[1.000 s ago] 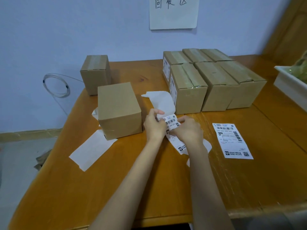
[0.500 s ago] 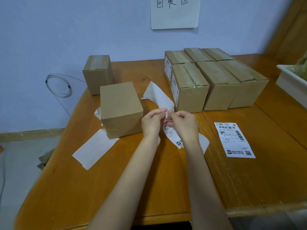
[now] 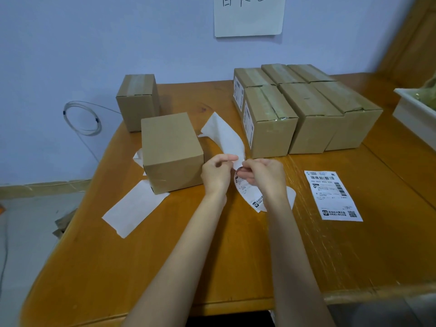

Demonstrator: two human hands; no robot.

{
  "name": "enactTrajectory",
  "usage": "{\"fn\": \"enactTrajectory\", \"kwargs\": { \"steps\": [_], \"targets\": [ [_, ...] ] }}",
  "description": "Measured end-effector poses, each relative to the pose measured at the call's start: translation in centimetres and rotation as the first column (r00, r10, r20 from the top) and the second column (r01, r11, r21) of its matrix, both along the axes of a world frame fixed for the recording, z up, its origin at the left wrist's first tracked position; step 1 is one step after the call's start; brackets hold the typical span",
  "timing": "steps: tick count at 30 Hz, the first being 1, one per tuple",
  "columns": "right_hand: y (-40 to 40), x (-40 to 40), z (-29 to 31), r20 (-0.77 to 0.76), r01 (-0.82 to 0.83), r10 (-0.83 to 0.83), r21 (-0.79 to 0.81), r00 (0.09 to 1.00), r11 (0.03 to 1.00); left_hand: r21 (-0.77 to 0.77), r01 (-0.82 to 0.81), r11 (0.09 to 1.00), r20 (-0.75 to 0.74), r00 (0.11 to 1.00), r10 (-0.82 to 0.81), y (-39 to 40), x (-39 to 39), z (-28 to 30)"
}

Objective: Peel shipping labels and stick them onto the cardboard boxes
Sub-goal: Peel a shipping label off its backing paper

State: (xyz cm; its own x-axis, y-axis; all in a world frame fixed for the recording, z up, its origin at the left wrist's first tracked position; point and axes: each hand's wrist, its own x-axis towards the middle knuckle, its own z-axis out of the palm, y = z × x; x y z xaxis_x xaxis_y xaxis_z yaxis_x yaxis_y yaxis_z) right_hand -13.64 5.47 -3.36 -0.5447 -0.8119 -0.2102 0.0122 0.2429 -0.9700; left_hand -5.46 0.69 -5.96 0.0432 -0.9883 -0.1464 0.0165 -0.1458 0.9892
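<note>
Over the middle of the wooden table (image 3: 212, 267), my left hand (image 3: 218, 174) pinches the white backing sheet (image 3: 224, 135), which rises away toward the boxes. My right hand (image 3: 264, 177) pinches the printed shipping label (image 3: 247, 192), which curls down below both hands. The two sheets are partly pulled apart. A plain cardboard box (image 3: 172, 151) stands just left of my left hand. A second shipping label (image 3: 332, 195) lies flat on the table to the right.
Several taped boxes (image 3: 304, 109), two with labels on their left sides, stand grouped at the back right. A lone box (image 3: 138, 101) stands at the back left. A loose backing sheet (image 3: 134, 207) lies left of the arms. A white tray (image 3: 415, 114) sits at the right edge.
The backing sheet has been peeled further off the label and now stands up longer and straighter. Both hands have risen slightly and stay close together.
</note>
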Motion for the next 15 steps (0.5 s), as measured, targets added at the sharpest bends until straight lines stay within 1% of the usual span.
{"fn": "enactTrajectory", "kwargs": {
  "steps": [3,5,10,15],
  "targets": [
    [-0.1,-0.3,0.5,0.074,0.023,-0.022,-0.017,0.997,1.0,-0.137,0.017,0.99,0.231,0.973,0.015,-0.2,-0.2,-0.4],
    [0.0,-0.4,0.9,0.144,0.048,-0.041,-0.041,0.989,0.998,-0.201,0.045,0.979,0.34,0.94,0.027,-0.3,-0.3,-0.5],
    [0.3,-0.6,1.8,0.253,0.107,-0.061,-0.173,0.966,0.979,-0.246,0.103,0.964,0.48,0.877,0.029,-0.7,-0.3,-1.3],
    [0.4,-0.6,2.9,0.377,0.152,-0.019,-0.328,0.926,0.932,-0.33,0.208,0.921,0.634,0.772,0.053,-0.6,-0.1,-2.0]
  ]
}}
